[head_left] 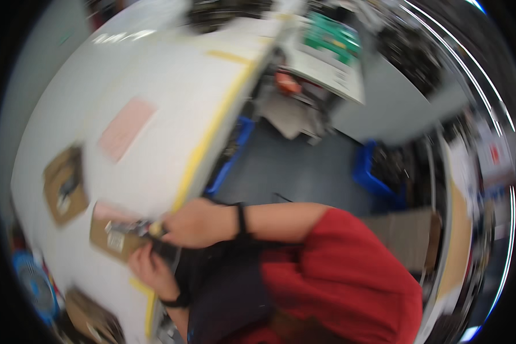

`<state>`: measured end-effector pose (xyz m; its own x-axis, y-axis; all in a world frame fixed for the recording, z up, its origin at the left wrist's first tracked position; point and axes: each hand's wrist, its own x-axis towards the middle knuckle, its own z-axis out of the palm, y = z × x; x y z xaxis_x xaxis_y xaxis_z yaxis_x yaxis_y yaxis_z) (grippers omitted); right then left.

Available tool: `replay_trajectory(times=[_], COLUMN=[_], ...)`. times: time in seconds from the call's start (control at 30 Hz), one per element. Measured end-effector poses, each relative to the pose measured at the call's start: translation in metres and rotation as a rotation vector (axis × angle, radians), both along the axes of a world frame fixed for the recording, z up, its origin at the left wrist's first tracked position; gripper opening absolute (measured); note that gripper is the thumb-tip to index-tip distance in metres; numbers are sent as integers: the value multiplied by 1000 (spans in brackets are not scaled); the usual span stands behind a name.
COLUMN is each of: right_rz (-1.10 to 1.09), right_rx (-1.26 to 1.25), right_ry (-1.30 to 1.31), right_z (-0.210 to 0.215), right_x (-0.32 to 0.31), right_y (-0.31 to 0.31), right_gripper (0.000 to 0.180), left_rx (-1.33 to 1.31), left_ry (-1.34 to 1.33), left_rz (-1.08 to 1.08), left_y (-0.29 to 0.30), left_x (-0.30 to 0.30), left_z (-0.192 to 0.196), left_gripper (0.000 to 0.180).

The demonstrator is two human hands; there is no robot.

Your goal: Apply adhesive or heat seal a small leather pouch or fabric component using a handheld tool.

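Near the table edge lies a brown cardboard piece with a white label and a pale pink sheet at its far side. Over it is a shiny metal item, too smeared to name. My right hand is closed around something with a yellowish part, next to the metal item; what it grips cannot be made out. My left hand touches the near edge of the cardboard, its fingers bent and blurred. A black band circles each wrist.
On the white table lie a pink sheet, another cardboard piece with a dark item, and a third at the near left. Yellow tape follows the table edge. Blue bins and a cardboard box stand right.
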<state>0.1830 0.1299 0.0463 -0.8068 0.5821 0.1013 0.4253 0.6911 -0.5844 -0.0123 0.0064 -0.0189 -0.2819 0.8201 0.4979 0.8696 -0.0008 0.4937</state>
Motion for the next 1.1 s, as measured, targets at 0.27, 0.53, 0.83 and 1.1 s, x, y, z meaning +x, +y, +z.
replay_trajectory(times=[0.27,0.53,0.83,1.1], right_rz=[-63,-81,-67,-65], right_rx=[-143,-273,-428,-386], right_ry=[36,393,564,570], right_z=[-30,-39,-48,-52], right_x=[-28,-13,-16,-22], right_y=[49,45,51,51], right_gripper=[40,43,43,43], left_rx=[119,167,305,298], left_ry=[121,120,158,203], left_rz=[-180,-158,-168,-139], left_y=[15,13,45,45], left_x=[27,25,21,12], left_z=[19,21,8,0], left_gripper=[14,26,29,30])
